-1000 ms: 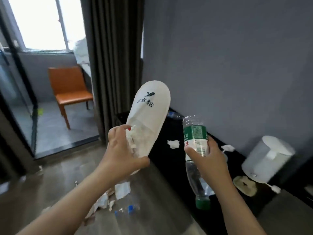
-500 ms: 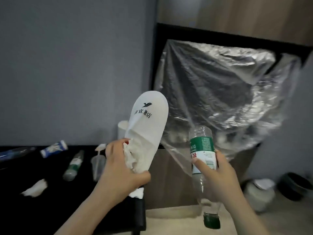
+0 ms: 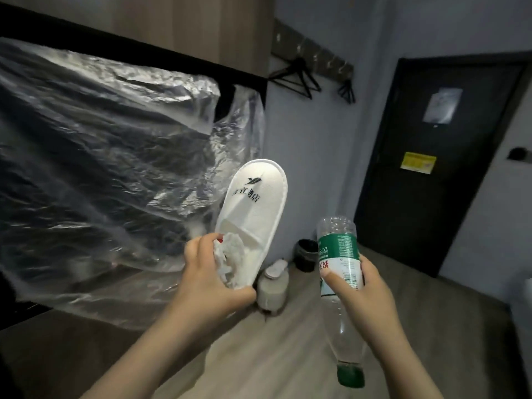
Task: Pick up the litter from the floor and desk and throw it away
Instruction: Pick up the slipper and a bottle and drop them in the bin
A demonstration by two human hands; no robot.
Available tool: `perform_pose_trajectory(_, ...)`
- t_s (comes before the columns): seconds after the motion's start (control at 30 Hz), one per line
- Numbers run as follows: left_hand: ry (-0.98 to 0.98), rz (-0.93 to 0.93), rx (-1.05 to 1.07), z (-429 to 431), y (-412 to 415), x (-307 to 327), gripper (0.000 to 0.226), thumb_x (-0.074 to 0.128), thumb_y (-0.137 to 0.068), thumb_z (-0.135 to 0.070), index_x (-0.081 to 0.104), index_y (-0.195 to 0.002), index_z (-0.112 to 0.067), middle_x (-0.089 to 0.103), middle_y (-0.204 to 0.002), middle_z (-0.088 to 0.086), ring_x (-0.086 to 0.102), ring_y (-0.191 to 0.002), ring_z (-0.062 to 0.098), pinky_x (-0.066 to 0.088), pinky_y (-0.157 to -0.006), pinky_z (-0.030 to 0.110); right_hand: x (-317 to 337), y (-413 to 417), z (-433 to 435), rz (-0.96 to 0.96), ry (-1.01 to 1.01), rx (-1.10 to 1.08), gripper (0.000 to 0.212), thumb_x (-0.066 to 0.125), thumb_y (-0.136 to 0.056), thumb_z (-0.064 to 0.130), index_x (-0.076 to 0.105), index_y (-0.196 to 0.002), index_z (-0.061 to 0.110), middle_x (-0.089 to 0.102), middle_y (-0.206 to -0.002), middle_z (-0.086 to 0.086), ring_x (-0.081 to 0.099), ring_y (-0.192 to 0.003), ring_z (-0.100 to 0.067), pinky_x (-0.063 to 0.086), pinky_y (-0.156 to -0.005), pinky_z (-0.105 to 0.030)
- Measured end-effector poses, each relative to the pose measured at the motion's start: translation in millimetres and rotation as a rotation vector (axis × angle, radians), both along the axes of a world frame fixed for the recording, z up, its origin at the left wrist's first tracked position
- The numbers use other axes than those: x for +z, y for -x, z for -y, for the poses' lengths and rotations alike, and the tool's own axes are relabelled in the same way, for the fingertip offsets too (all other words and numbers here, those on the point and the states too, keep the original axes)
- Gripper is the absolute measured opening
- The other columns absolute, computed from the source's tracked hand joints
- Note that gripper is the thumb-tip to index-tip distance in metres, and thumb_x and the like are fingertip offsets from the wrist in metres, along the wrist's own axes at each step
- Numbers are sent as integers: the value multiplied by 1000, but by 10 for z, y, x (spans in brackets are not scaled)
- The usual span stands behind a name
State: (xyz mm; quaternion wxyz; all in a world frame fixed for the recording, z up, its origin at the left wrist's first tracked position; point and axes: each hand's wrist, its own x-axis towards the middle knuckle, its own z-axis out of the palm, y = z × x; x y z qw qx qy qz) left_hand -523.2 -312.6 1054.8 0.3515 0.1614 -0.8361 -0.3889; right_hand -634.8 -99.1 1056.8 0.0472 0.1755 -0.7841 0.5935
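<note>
**Both hands full of litter**

The left hand [image 3: 208, 279] grips a white slipper [image 3: 253, 214], toe up, with crumpled tissue [image 3: 230, 259] pressed against it. The right hand [image 3: 362, 295] grips a clear plastic bottle [image 3: 339, 263], green cap down. A small black bin [image 3: 305, 254] stands on the floor beyond, near a dark door [image 3: 431, 156].

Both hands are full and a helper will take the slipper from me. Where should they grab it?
Probably the toe end of the slipper, from above: it points up, free, while the left hand grips the heel end together with crumpled tissue.
</note>
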Motion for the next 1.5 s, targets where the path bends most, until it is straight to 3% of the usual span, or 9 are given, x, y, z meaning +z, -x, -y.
perform_pose_trajectory(0.23,11,47,-117,-533,1450,-55,78,61,-34,-51,29,-106,-50,27,-106,-18,39,-90,-27,35,-65,-4,-50,1146,-811,-10,-6,-196,48,72,-75,41,55,-119,34,65,-92,16,62,-76,2,43,-59,-20)
perform_pose_trajectory(0.4,6,126,-206,-682,2402,-178,77,61,-36,-51,28,-105,-50,24,-106,-20,48,-87,-9,32,-61,3,-193,1868,-1061,12,-19,-307,53,71,-77,42,52,-126,32,64,-91,17,61,-77,3,40,-56,-16)
perform_pose_trajectory(0.63,-33,158,-321,-388,3742,-391,80,62,-38,-48,31,-111,-44,26,-113,-16,48,-90,-5,35,-61,9,-370,2979,-814,27,-27,-373,51,71,-76,43,49,-121,39,63,-93,19,62,-74,5,41,-52,-10)
perform_pose_trajectory(0.87,-67,135,-412,100,5078,-348,97,68,-42,-42,19,-125,-49,23,-111,-21,48,-97,6,42,-61,16,-335,4159,-327,55,-61,-421,46,72,-79,40,41,-114,42,58,-92,20,61,-75,0,40,-48,-7)
perform_pose_trajectory(0.97,-92,134,-460,185,5671,-390,96,68,-40,-42,19,-122,-53,21,-108,-26,46,-102,5,40,-66,14,-383,4666,-245,76,-82,-434,46,71,-80,39,40,-114,42,58,-92,18,61,-76,-1,40,-45,-6)
perform_pose_trajectory(1.07,-67,136,-473,208,6201,-512,94,68,-38,-43,16,-116,-57,24,-112,-24,48,-102,5,46,-73,25,-453,5137,-235,92,-93,-464,47,71,-80,39,40,-115,42,58,-91,19,62,-74,1,40,-46,-7)
perform_pose_trajectory(1.27,-43,224,-477,194,7339,-812,121,68,-36,-47,5,-139,-46,19,-119,-24,37,-113,5,39,-86,24,-705,6280,-314,105,-70,-453,44,72,-80,34,45,-114,37,60,-90,16,62,-71,-2,41,-42,-7)
perform_pose_trajectory(1.33,-39,240,-460,176,7707,-871,122,68,-35,-48,9,-142,-43,20,-119,-20,39,-112,6,39,-83,21,-767,6716,-357,104,-60,-427,44,72,-81,33,46,-116,34,60,-92,15,62,-74,-4,41,-42,-6)
perform_pose_trajectory(1.5,-56,264,-392,124,8623,-813,116,70,-37,-39,21,-142,-35,27,-124,-9,42,-117,17,44,-91,30,-714,7749,-523,118,-67,-376,42,73,-81,33,45,-113,36,60,-91,17,62,-72,0,41,-43,-5)
